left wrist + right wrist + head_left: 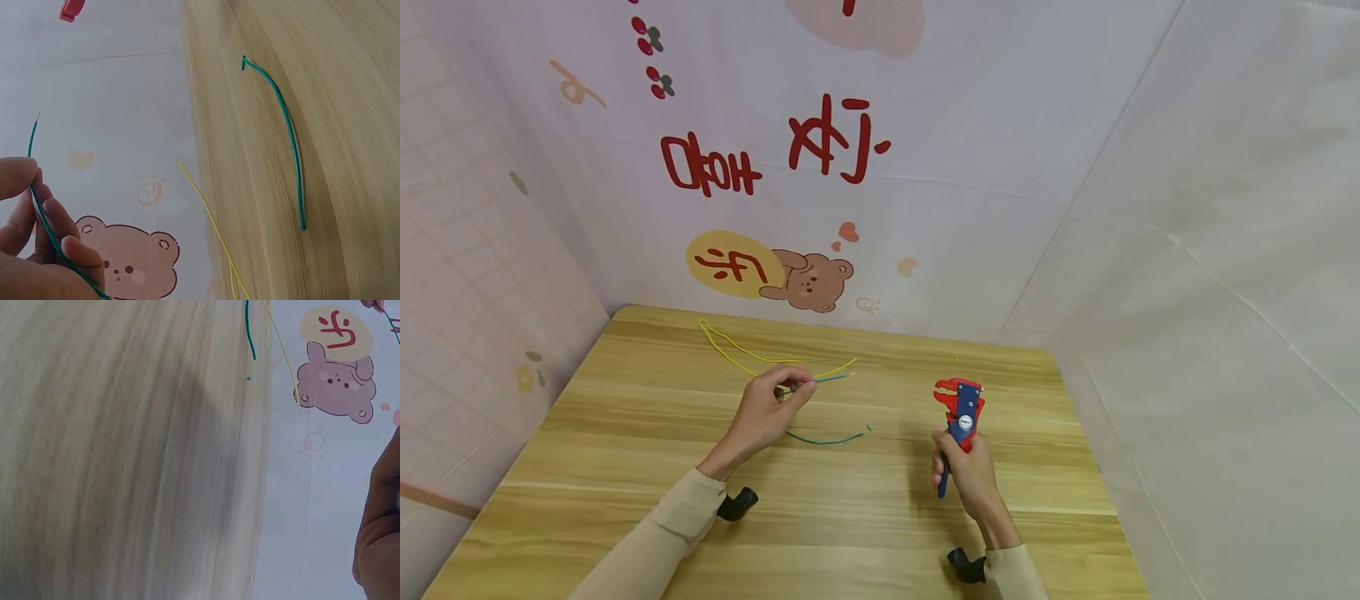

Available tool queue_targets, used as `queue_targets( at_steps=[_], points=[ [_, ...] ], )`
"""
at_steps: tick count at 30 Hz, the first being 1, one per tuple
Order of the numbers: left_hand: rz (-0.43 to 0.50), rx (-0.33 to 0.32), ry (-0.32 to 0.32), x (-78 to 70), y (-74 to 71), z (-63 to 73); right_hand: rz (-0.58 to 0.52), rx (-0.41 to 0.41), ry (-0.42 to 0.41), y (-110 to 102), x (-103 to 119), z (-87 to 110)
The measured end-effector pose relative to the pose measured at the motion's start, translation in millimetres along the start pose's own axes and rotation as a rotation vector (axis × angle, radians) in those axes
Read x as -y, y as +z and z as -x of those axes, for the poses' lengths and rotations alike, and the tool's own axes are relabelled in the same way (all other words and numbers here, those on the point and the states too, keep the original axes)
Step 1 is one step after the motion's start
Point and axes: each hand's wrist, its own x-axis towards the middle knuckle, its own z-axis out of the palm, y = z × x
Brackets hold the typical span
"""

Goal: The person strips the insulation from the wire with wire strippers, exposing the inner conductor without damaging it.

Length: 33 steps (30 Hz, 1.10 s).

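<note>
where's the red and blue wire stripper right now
In the head view, the red and blue wire stripper is gripped in the right hand, over the right side of the wooden table, right of the small green scrap.

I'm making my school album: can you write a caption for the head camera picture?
Left hand pinching a green wire, right hand gripping a red-and-blue tool, over a wooden table.

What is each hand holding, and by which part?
The left hand pinches a thin green insulated wire near its bare metal end; the right hand grips a red and dark-blue wire stripper by its handles.
</note>
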Motion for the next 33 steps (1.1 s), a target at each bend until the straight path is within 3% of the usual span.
queue_targets(
  at_steps=[23,33],
  points=[
    [-0.002,0.064,-0.033,8.6,15.9,-7.8,0.039,0.051,0.010,-6.8,-1.3,-0.5],
    [0.006,0.076,-0.061,20.5,26.2,-15.4,0.050,0.103,0.013,-10.4,-5.2,0.8]
  ],
)
